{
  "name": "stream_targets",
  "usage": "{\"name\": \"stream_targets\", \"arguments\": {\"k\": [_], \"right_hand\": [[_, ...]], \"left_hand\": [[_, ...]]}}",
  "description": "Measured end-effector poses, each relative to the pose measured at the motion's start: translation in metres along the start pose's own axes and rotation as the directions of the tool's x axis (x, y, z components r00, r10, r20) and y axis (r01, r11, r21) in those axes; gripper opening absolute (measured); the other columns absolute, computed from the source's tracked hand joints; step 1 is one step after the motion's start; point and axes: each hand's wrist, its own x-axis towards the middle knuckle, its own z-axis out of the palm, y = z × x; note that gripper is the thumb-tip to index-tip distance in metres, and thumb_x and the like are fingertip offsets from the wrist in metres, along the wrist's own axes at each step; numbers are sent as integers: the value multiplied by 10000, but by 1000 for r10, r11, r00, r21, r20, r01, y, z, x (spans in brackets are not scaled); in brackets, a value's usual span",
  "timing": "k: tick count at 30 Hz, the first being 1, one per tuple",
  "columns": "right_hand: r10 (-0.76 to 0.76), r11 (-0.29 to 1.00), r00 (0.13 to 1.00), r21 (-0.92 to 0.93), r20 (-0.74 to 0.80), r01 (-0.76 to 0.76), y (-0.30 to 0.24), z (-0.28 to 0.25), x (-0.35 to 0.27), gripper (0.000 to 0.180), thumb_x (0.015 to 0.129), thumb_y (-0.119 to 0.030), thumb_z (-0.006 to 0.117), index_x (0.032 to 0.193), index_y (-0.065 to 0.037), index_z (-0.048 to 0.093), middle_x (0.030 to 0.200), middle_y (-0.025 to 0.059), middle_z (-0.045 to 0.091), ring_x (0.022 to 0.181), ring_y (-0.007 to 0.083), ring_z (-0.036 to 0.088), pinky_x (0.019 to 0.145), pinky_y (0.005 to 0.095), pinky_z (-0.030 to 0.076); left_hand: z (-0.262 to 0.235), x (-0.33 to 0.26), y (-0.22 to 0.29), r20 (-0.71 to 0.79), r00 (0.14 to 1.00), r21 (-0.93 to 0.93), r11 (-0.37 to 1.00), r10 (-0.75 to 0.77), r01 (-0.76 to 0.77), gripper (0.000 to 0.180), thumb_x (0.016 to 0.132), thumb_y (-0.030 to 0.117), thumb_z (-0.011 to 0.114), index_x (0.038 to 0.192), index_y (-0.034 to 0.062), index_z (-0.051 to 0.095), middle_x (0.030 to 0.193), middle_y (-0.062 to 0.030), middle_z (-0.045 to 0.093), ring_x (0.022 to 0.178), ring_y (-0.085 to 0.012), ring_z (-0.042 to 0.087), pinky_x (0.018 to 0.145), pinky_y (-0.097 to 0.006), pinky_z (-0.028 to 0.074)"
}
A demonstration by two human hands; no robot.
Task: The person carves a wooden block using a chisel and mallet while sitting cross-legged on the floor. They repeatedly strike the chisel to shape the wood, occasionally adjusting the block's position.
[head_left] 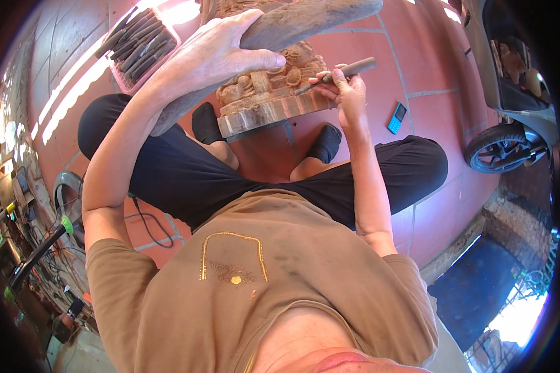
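Note:
A carved wooden block (267, 112) with high relief and a striped near edge stands between my feet. Across it slants a long, weathered grey-brown wooden beam (317, 23), its lower end by my left thigh. My left hand (214, 53) lies over this beam, thumb and forefinger stretched wide apart; its other fingers are mostly hidden. My right hand (348, 93) is closed on a slim carving chisel (359, 66) with a thick, dark, rounded handle. The chisel's blade points left and down, near the block's right part. Whether its tip touches the wood, I cannot tell.
A pink basket (126, 82) full of dark-handled tools stands at the upper left. On the red tiles right of my right hand lies a blue phone (397, 118). A motorbike wheel (501, 149) is at the far right. A black cable (149, 224) curls beside my left thigh.

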Motion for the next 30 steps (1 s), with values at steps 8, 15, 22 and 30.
{"name": "stream_targets", "arguments": {"k": [8,15,22,30], "right_hand": [[-216,971,976,-112,-13,213,-1,0,2,132,1061,-82,486,1172,-22,451,992,183,673,914,301,729,809,370,633],[-180,957,981,-217,74,192,2,9,4,126,1056,-63,492,1167,-30,442,987,166,666,938,275,724,820,363,630],[-157,974,986,-157,49,163,4,13,-3,126,1058,-85,502,1161,-40,446,998,166,676,919,282,730,816,375,628],[-286,950,958,-119,37,288,-24,-2,-5,191,1043,-155,566,1196,-50,520,1040,147,689,952,289,738,846,386,633]], "left_hand": [[6,-3,-9,-68,997,-25,999,21,-23,860,844,474,785,1418,-90,479,1235,-264,660,1157,-308,648,1011,-404,485],[3,0,-2,15,1000,6,1000,-5,4,879,843,500,777,1425,-84,474,1236,-274,657,1160,-323,648,1014,-413,483],[2,2,5,29,999,31,999,-34,33,897,843,510,773,1414,-110,469,1240,-279,653,1159,-326,647,1023,-413,478],[7,0,-15,-88,996,0,1000,23,-23,911,838,511,775,1414,-121,462,1254,-276,646,1180,-321,635,1037,-413,467]]}}
